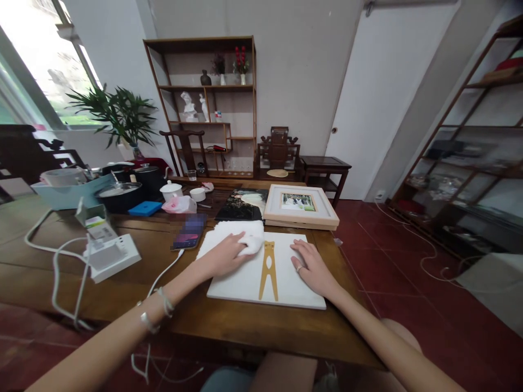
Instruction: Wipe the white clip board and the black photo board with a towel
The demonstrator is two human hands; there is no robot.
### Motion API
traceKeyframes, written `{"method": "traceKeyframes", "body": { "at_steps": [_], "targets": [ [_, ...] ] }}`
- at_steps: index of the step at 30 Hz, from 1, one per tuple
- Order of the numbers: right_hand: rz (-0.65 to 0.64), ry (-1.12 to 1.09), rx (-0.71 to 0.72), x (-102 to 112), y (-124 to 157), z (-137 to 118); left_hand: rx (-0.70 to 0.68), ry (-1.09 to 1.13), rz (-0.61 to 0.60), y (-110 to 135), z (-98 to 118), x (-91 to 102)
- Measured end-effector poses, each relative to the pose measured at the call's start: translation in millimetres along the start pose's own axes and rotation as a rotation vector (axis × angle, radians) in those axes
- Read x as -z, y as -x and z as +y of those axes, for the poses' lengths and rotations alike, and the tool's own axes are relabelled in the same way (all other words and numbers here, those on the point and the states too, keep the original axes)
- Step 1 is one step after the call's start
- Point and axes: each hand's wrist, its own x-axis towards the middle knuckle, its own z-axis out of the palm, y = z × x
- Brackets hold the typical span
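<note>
A flat white board [239, 286] lies near the table's front edge, with a gold clothespin-shaped piece [263, 279] at its middle; I cannot tell if it is attached or printed. My left hand [224, 255] presses on a bunched white cloth [254, 233], fingers curled over its folds, at the board's upper left. Part of the cloth spreads left past the board. On the board's right side rests my right hand [314, 268], a ring on one finger, fingers stretched out and holding nothing.
Behind the board are a framed photo [327, 215] and a dark picture [235, 207]. To the left sit a phone [190, 231] on a cable, a white power strip [118, 258], a blue box [145, 208], a pan [118, 198] and a lidded white cup [170, 190].
</note>
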Motion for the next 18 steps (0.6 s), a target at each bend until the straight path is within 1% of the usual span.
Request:
{"method": "traceKeyframes", "body": {
  "at_steps": [1,3,6,8,10,11,13,15,18],
  "targets": [
    [-0.001,0.003,0.001,0,0,0,-0.004,-0.005,-0.011,9,8,1.8],
    [-0.004,0.013,0.001,0,0,0,-0.068,-0.008,-0.062,34,28,6.4],
    [-0.006,0.023,-0.003,-1,1,0,-0.077,-0.031,-0.134,75,57,12.0],
    [0.0,0.02,-0.006,-2,1,0,-0.095,-0.058,-0.19,96,69,13.3],
    [0.007,0.012,-0.006,-2,1,0,-0.108,-0.07,-0.214,105,73,12.6],
    [0.011,0.007,-0.004,-2,1,0,-0.105,-0.068,-0.21,104,72,11.8],
    [0.018,-0.003,0.004,-2,0,0,-0.076,-0.058,-0.185,95,67,9.4],
    [0.019,-0.008,0.011,-2,0,1,-0.022,-0.062,-0.149,75,61,6.5],
    [0.011,-0.003,0.015,-1,0,2,0.033,-0.091,-0.094,37,51,1.6]
  ]
}}
